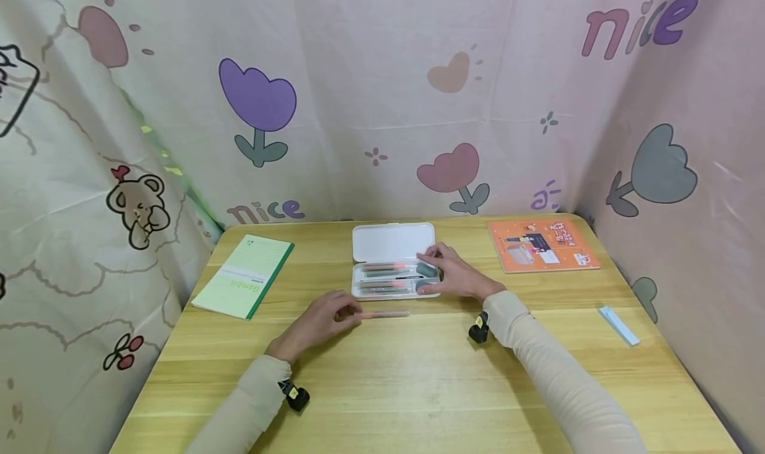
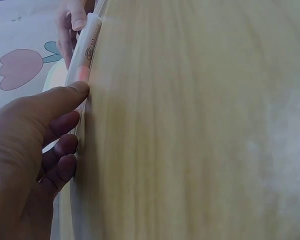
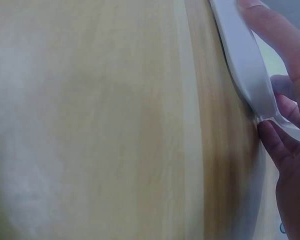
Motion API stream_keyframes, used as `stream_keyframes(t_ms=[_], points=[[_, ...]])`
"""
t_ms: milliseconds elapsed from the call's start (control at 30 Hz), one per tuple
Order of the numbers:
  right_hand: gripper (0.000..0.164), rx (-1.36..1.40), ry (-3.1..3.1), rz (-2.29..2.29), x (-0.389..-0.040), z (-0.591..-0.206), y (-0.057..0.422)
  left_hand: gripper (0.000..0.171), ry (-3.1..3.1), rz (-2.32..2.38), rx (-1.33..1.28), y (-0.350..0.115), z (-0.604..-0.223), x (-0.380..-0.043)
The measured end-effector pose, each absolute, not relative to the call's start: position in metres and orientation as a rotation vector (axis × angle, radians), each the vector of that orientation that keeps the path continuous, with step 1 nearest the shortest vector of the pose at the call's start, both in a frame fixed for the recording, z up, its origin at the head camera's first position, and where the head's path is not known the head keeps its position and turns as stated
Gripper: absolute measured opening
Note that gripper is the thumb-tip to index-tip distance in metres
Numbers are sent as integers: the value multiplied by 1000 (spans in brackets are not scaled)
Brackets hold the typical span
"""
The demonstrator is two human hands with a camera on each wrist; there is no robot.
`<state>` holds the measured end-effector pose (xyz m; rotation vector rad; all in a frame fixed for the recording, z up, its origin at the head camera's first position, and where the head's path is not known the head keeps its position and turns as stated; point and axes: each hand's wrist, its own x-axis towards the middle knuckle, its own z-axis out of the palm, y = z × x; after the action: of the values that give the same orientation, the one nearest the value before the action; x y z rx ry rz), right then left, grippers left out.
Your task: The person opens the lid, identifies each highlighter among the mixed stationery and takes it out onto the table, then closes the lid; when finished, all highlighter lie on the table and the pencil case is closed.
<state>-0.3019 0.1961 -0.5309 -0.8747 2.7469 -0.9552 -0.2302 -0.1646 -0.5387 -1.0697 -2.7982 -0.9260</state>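
My left hand [image 1: 325,318] pinches one end of a slim highlighter [image 1: 387,314] between thumb and fingers. The highlighter lies level just in front of an open white pencil case [image 1: 397,297]; its pale barrel with an orange-pink band also shows in the left wrist view. Around the right end of the case, my right hand [image 1: 457,271] spreads its thumb and fingers and grips it. Inside the case are several similar pens [image 1: 384,283] and a dark grey piece [image 1: 425,269] under the right fingers. In the right wrist view, fingertips [image 3: 266,131] touch the case's corner.
A pale green notebook [image 1: 242,275] lies at the table's left. An orange booklet [image 1: 540,245] is at the back right, and a small light blue box [image 1: 619,325] sits near the right edge. A patterned curtain [image 1: 370,109] hangs behind the wooden table [image 1: 406,387].
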Motion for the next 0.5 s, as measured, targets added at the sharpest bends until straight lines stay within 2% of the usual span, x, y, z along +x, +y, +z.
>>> stream_keyframes(t_ms=[500], points=[[93,-868,2759,-934,-303,-532,197,20,-2857,-998,-1002,-168,-539,-232]])
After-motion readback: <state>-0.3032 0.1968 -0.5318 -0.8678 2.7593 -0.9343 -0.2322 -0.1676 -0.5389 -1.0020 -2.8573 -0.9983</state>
